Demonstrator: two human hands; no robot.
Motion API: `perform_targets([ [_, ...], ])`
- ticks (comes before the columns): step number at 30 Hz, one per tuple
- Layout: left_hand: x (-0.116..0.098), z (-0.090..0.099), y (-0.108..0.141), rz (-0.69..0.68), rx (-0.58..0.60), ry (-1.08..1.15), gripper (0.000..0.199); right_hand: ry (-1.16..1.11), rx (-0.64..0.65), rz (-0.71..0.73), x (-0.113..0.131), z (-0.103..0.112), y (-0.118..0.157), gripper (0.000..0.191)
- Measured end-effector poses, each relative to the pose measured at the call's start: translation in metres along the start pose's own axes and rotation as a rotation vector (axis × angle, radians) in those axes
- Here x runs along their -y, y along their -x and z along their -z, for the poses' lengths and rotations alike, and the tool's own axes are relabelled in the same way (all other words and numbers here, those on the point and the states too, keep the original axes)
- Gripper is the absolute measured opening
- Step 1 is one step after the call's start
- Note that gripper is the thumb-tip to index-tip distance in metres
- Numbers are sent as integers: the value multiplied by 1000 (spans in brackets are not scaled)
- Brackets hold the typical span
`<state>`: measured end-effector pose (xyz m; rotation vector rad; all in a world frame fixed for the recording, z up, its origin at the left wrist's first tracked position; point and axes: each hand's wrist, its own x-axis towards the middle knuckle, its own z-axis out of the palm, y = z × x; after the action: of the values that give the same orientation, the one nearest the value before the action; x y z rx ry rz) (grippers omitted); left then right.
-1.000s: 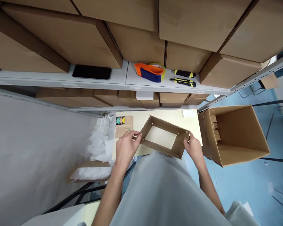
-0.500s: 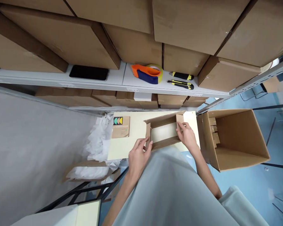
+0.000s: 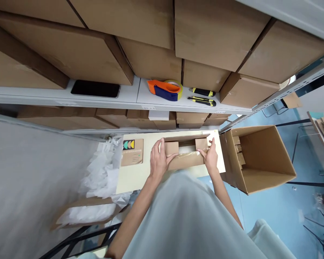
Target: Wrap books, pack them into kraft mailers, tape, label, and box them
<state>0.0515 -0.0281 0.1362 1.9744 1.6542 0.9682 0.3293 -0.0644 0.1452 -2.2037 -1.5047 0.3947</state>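
Note:
Both hands hold a small cardboard box (image 3: 187, 161) over the pale tabletop (image 3: 132, 179). My left hand (image 3: 159, 162) grips its left end, thumb on the near wall and fingers at the far side. At the right end, my right hand (image 3: 210, 156) has its thumb on the near wall and fingers raised along the side. Short end flaps are folded inward, and a pale surface shows in the gap between them. Shiny tape lies along the near wall's upper edge. A flat brown packet (image 3: 132, 152) with a coloured label rests left of my left hand.
A large open carton (image 3: 270, 154) stands right of the table. On the shelf (image 3: 140, 102) are a phone (image 3: 95, 88), an orange-blue tape dispenser (image 3: 164, 90), and two cutters (image 3: 202, 97). White wrapping (image 3: 102, 169) is heaped at the left. Cartons fill the shelves.
The near wall of the small box has come up into view and its end flaps now lie inward. My hands have shifted to grip its two ends. The camera view has moved slightly.

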Motion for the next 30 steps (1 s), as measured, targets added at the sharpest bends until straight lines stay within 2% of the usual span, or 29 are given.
perform_targets([
  [3,13,-6,3,-149,-11,-41,80,31,-82,-12,-7,-19,2,112],
  [6,19,-7,12,-230,-45,-85,75,142,-89,36,-15,-23,9,101],
  [9,17,-6,17,-240,-52,-96,82,205,-67,84,-20,-20,17,88],
  [11,15,-5,16,-242,-35,-86,78,206,-69,88,-21,-19,21,83],
  [16,20,-2,16,-200,9,-23,49,142,-99,42,-23,-21,27,77],
  [19,25,-2,20,-173,76,9,28,97,-63,22,-22,-20,28,56],
  [21,24,-6,23,-118,100,50,24,71,-21,7,-20,-18,27,48],
  [25,19,-26,21,96,58,184,33,-18,81,-74,-17,-17,13,48],
  [28,24,-46,9,305,40,323,61,-69,197,-141,-16,-20,-8,57],
  [30,34,-58,-4,420,82,409,83,-83,238,-130,-17,-23,-26,62],
])
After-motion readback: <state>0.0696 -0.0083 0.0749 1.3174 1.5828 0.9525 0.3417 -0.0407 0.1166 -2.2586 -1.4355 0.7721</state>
